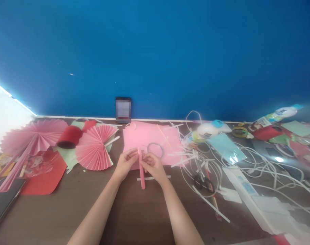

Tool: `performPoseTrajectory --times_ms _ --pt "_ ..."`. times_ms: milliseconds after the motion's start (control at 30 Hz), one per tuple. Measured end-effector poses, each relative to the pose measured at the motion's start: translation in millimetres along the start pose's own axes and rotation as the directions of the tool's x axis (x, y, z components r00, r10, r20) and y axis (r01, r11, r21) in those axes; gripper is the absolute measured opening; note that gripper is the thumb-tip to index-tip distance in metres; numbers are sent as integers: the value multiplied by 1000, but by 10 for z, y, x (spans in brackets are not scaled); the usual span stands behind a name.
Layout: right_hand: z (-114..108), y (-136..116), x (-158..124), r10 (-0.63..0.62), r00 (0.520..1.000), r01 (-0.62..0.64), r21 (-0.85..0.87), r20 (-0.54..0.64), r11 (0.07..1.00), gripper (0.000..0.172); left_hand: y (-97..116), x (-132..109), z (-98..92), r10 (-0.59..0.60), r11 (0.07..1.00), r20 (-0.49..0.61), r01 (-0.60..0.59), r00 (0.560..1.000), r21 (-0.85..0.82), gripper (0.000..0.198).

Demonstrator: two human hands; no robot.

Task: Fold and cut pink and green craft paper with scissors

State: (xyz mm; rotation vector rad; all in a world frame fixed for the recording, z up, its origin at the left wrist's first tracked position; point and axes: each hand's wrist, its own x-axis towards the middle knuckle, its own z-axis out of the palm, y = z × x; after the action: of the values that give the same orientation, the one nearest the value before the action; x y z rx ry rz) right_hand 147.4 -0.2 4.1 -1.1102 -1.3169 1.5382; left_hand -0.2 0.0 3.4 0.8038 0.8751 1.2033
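Note:
Between my two hands stands a narrow strip of pleated pink paper (142,175), folded tight like a closed fan. My left hand (126,161) pinches its upper part from the left. From the right, the fingers of my right hand (153,165) grip the same folded paper a little lower. Behind my hands lies a stack of pink paper sheets (139,134) with a dark ring-shaped band (155,149) on top. A thin white paper strip (157,177) lies on the table under the folded paper.
Pink paper fans (96,149), a red roll (70,136) and red paper (46,180) lie left. A phone (123,110) leans on the blue wall. Rightward are scissors (203,182), a glue bottle (208,130), white cables (267,166) and a power strip (246,194).

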Motion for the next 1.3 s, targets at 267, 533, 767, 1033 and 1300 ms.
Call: performPoseTrajectory --times_ms 267,533,767,1033,1300 --pt "1 -11 -14 -1 1000 0 -38 -6 999 25 32 -8 26 22 1000 -16 -22 1000 22 38" --pt "-9 43 -22 -41 998 30 -216 -47 976 24 -26 58 -46 98 984 -223 -129 970 -125 41" --pt "36 61 -31 -128 989 97 -308 -79 947 21 -16 65 -45 112 984 -290 -147 951 -104 38" --pt "63 22 -39 -171 979 130 -302 -112 944 21 -15 77 -53 100 980 -332 -151 938 -131 36" --pt "80 41 -28 -2 990 -26 -198 -138 980 27 -12 76 -69 85 974 -314 -145 946 -173 29"
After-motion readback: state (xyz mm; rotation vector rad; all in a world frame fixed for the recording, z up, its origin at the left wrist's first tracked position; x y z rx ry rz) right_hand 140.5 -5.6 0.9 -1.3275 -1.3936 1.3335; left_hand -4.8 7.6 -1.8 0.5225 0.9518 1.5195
